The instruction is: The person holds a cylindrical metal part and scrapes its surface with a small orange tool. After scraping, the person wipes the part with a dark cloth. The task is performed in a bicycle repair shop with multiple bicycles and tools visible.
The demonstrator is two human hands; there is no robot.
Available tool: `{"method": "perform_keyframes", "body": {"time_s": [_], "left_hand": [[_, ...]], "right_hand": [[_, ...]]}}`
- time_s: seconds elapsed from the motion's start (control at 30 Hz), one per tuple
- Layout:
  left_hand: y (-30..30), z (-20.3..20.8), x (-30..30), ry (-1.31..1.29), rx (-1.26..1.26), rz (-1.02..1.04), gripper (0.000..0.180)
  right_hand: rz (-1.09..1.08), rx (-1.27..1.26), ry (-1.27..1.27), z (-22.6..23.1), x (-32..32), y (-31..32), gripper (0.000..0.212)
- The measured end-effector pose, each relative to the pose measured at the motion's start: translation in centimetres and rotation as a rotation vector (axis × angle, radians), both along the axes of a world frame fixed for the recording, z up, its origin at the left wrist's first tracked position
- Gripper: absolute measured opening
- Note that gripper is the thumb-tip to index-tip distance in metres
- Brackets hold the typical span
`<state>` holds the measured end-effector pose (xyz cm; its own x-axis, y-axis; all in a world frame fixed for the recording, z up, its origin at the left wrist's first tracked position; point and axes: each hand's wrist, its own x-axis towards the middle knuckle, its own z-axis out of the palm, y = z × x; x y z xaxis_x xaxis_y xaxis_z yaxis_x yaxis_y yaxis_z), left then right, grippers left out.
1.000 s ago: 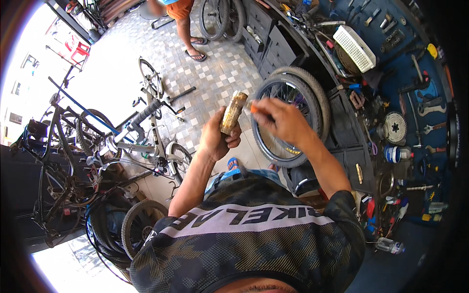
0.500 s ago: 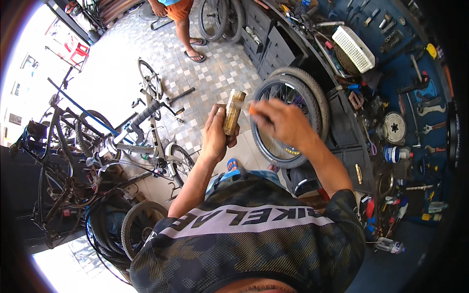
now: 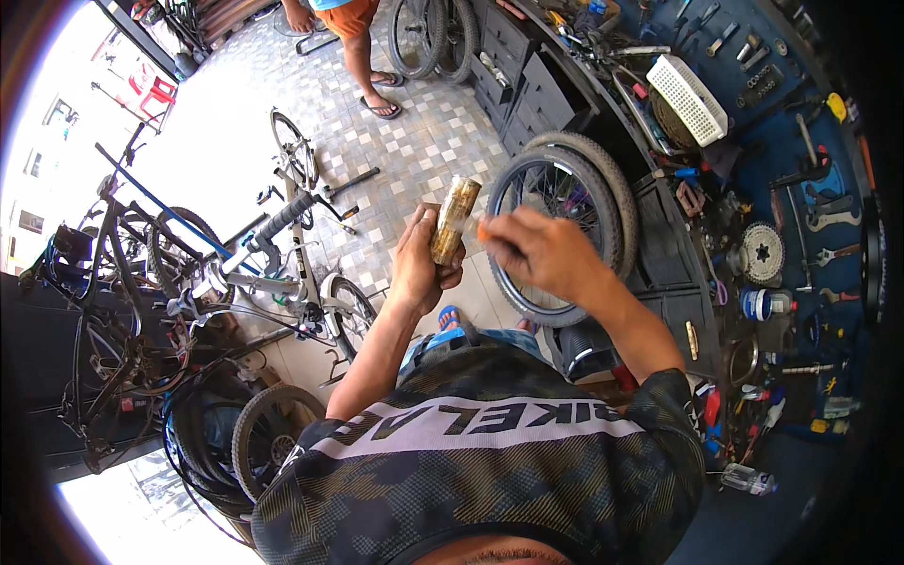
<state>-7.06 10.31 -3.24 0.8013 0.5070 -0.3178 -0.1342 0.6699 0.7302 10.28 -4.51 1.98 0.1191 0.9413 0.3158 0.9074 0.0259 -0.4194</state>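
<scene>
My left hand [image 3: 418, 268] is wrapped round a short gold-brown metal tube [image 3: 455, 217] with a worn, stained surface, held upright and slightly tilted. My right hand [image 3: 551, 252] pinches a small tool with an orange handle [image 3: 484, 230]. A pale, blurred end of that tool reaches to the tube's right side, about halfway along; its exact kind cannot be made out. Both hands are in front of my body, above the tiled floor.
Bicycle wheels [image 3: 556, 226] lean against dark drawers on the right. A workbench holds a white basket [image 3: 686, 99] and many tools. To the left stand a pale bicycle [image 3: 299, 254] and dark bike frames [image 3: 113, 282]. Another person's leg [image 3: 358, 61] shows at the back.
My right hand with the orange-handled tool has moved down along the tube. My left hand keeps its hold on the tube with hardly any shift.
</scene>
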Motion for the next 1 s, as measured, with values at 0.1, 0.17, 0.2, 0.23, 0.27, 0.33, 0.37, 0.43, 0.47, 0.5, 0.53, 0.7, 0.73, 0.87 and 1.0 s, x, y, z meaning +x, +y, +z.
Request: {"method": "perform_keyframes", "body": {"time_s": [0.1, 0.17, 0.2, 0.23, 0.27, 0.33, 0.37, 0.43, 0.47, 0.5, 0.53, 0.7, 0.73, 0.87, 1.0], "left_hand": [[-0.3, 0.2, 0.2, 0.028, 0.033, 0.020, 0.030], [-0.3, 0.5, 0.1, 0.038, 0.043, -0.003, 0.031], [-0.4, 0.7, 0.3, 0.052, 0.040, 0.031, 0.031], [-0.6, 0.9, 0.6, 0.067, 0.036, 0.065, 0.030], [-1.0, 0.9, 0.6, 0.089, 0.028, 0.096, 0.029], [-0.6, 0.3, 0.1, 0.048, 0.071, 0.042, 0.028], [-0.5, 0.6, 0.1, 0.059, 0.075, 0.030, 0.028], [-0.9, 1.1, 0.3, 0.065, 0.052, 0.051, 0.029], [-1.1, 1.3, 0.3, 0.073, 0.055, 0.064, 0.029], [-1.3, 1.5, 0.4, 0.080, 0.057, 0.077, 0.029], [-1.3, 1.6, 0.3, 0.088, 0.060, 0.090, 0.028], [-1.3, 0.7, -0.1, 0.062, 0.113, 0.085, 0.027], [-1.1, 0.7, -0.1, 0.042, 0.117, 0.078, 0.027], [-1.2, 0.8, -0.6, 0.033, 0.090, 0.067, 0.027], [-1.3, 1.0, -0.5, 0.010, 0.091, 0.076, 0.027]], "right_hand": [[-0.038, 0.010, 0.072, 0.1, 0.9, 0.7, 0.027], [-0.108, 0.017, 0.081, -0.2, 1.7, 0.8, 0.029], [-0.053, 0.015, 0.068, -0.2, 1.2, 0.5, 0.028], [0.002, 0.014, 0.054, -0.2, 0.1, 0.0, 0.027], [0.053, 0.007, 0.048, -0.1, -0.7, -0.4, 0.026], [-0.010, -0.017, 0.053, 0.1, -0.2, 0.0, 0.027], [-0.057, 0.002, 0.065, 0.2, 0.7, 0.6, 0.028], [-0.114, 0.008, 0.010, 0.5, 0.6, 0.3, 0.030], [-0.070, 0.002, -0.013, 0.7, -0.1, 0.0, 0.029], [-0.025, -0.005, -0.036, 0.7, -0.7, -0.3, 0.028], [0.019, -0.011, -0.059, 0.7, -1.0, -0.4, 0.027], [-0.062, 0.011, -0.034, 1.1, -0.1, -0.2, 0.026], [-0.035, 0.009, -0.039, 1.0, -0.2, -0.1, 0.025], [-0.038, 0.024, 0.013, 1.2, 0.3, 0.4, 0.024], [0.002, 0.016, -0.008, 0.6, -0.4, 0.0, 0.025]]}}
